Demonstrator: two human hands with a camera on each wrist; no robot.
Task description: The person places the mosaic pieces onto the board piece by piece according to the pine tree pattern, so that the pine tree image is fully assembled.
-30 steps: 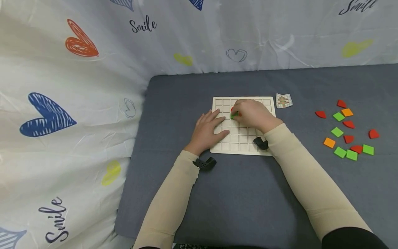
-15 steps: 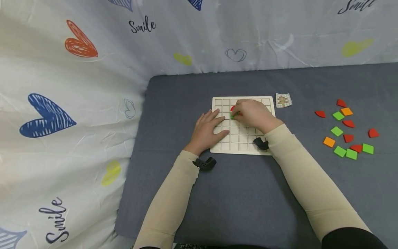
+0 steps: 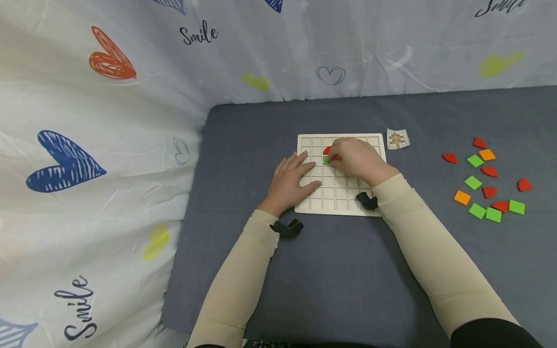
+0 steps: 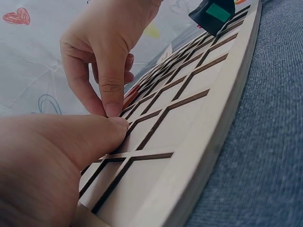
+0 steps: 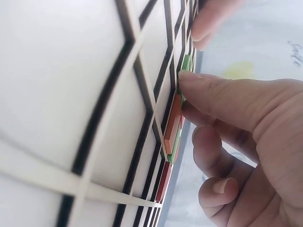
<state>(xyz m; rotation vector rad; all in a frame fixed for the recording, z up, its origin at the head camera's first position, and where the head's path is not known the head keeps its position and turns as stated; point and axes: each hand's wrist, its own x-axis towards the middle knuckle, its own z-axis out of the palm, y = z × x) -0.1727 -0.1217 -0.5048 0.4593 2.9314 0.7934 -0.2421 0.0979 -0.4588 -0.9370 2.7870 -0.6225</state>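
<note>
A pale square board with a raised grid lies on the table. My left hand rests on its left side, fingers spread. Over the upper middle, the fingers of my right hand are curled, thumb and index tips down at small coloured tiles. A red rounded tile and a green square tile show just left of those fingertips. In the right wrist view the thumb tip touches the edge of a green tile, beside an orange tile. I cannot tell whether the fingers pinch a tile.
A small pattern card lies off the board's upper right corner. Farther right are scattered loose tiles: several red rounded ones, several green squares, and an orange square. A printed curtain hangs behind the table.
My right hand's fingertips have shifted slightly right, so more of the green tile and the red tile above it shows. My left hand stays in place.
</note>
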